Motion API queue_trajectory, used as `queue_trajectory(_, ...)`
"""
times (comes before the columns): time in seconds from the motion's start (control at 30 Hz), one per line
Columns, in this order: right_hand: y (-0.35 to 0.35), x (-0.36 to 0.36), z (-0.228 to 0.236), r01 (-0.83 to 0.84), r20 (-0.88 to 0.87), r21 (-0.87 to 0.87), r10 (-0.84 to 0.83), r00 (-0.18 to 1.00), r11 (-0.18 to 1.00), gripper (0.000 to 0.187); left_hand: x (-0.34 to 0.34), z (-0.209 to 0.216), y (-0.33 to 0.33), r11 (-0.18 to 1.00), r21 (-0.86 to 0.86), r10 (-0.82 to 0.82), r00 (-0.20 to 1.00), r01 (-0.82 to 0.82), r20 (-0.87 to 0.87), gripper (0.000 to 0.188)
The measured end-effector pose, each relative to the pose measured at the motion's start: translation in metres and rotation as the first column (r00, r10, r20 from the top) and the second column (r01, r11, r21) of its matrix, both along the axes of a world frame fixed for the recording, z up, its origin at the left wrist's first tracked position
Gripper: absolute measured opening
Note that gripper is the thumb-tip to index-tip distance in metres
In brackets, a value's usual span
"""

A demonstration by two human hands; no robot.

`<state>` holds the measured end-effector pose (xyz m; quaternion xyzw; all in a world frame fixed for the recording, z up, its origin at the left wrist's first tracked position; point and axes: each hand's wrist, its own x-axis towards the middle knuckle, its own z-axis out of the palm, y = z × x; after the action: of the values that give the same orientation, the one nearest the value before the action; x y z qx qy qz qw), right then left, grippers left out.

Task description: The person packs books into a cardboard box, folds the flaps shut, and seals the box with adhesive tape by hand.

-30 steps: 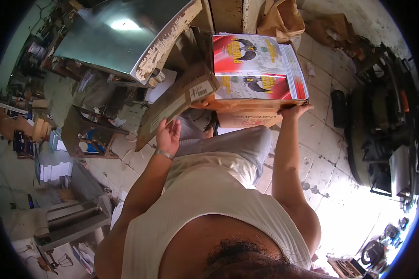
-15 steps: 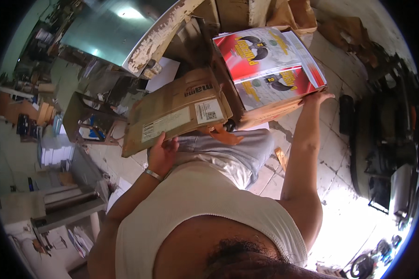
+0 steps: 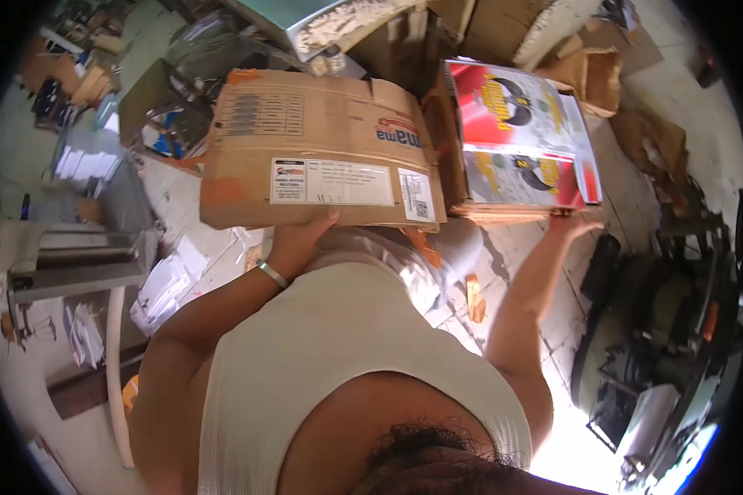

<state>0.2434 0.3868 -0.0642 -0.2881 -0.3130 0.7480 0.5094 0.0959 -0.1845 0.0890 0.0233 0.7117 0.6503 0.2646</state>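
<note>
My left hand [image 3: 304, 241] grips the near edge of a wide brown cardboard panel [image 3: 330, 136], thumb on top and fingers underneath. Printed marks and white paper labels cover the panel's upper face. To its right stands an open cardboard box [image 3: 504, 212], with stacked books [image 3: 516, 132] in red, grey and yellow covers up to its top. At the near right corner of this box, my right hand [image 3: 571, 226] holds the lower edge; its fingers are mostly hidden beneath, and the thumb sticks out to the right. Whether panel and box are joined I cannot tell.
A brown paper bag [image 3: 590, 81] lies behind the box. Dark machinery [image 3: 660, 313] stands at the right, and loose white papers [image 3: 169, 285] lie on the floor at the left. A metal-topped table [image 3: 293, 18] with a worn edge is at the far side.
The cardboard panel has swung up and now shows its face more fully, my left hand still on its edge. The view has shifted, and the box appears farther right and lower, still held.
</note>
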Motion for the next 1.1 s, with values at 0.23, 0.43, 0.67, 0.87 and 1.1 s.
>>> queue_trajectory(0.23,-0.218,-0.038,0.117,-0.076,0.256,0.899,-0.375,0.891,0.432,0.087,0.009,0.002,0.006,0.915,-0.173,-0.39,0.907,0.364,-0.159,0.044)
queue_trajectory(0.43,-0.377,-0.02,0.181,-0.756,0.741,0.635,-0.15,0.655,-0.162,0.111,0.013,-0.026,0.016,0.765,-0.257,-0.644,0.68,0.591,-0.351,0.06)
queue_trajectory(0.67,-0.396,-0.015,0.143,-0.595,0.593,0.802,-0.204,0.779,0.061,0.064,0.026,-0.077,0.026,0.862,-0.304,-0.428,0.262,0.405,-0.865,0.061)
queue_trajectory(0.87,-0.37,0.008,0.122,-0.553,0.655,0.694,-0.085,0.751,0.462,0.051,0.026,0.023,0.065,0.701,-0.236,-0.473,0.191,0.673,-0.86,0.05)
queue_trajectory(1.1,-0.313,-0.024,0.184,-0.131,0.351,0.731,-0.205,0.914,0.67,0.009,0.006,0.017,0.097,0.771,0.248,-0.402,0.75,0.587,-0.525,0.049)
